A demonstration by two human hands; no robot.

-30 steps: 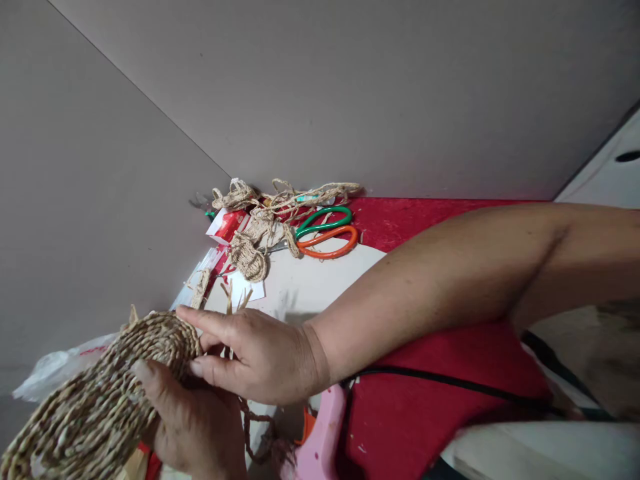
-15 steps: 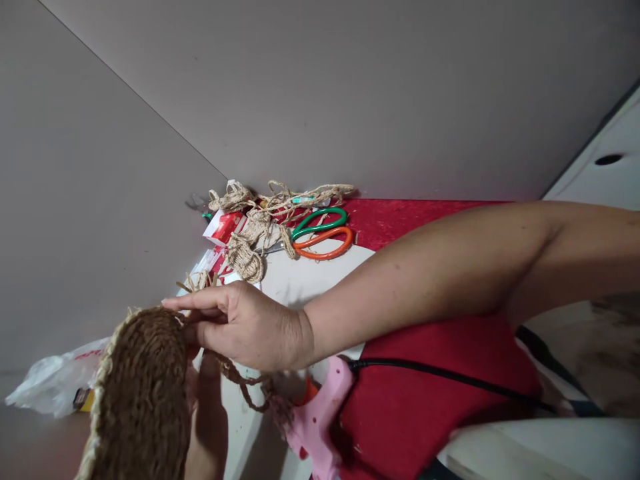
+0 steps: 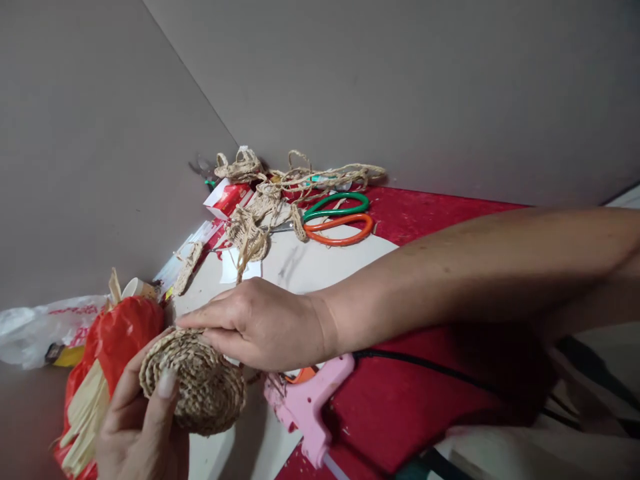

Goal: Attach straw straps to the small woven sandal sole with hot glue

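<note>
A small coiled straw basket (image 3: 213, 390) is held low in front of me, its spiral-wound surface facing the camera. My left hand (image 3: 145, 417) grips it from the lower left, thumb pressed on the coils and fingers behind it. Along its upper edge lies my right hand (image 3: 263, 327), fingers closed together at the rim; whether they pinch a strand there is hidden. Just below my right wrist, a pink glue gun (image 3: 317, 403) rests on the table with its black cord running right.
Scissors with green and orange handles (image 3: 340, 228) lie beyond my right hand, beside bundles of braided straw cord (image 3: 253, 230). A red-and-white box (image 3: 229, 199) stands by the grey wall. At left are a red plastic bag (image 3: 125, 327) with pale strips and a clear bag (image 3: 30, 327).
The basket has turned from showing its hollow inside to showing its coiled face. My left thumb now lies over it. The view has shifted, bringing the red bag into sight.
</note>
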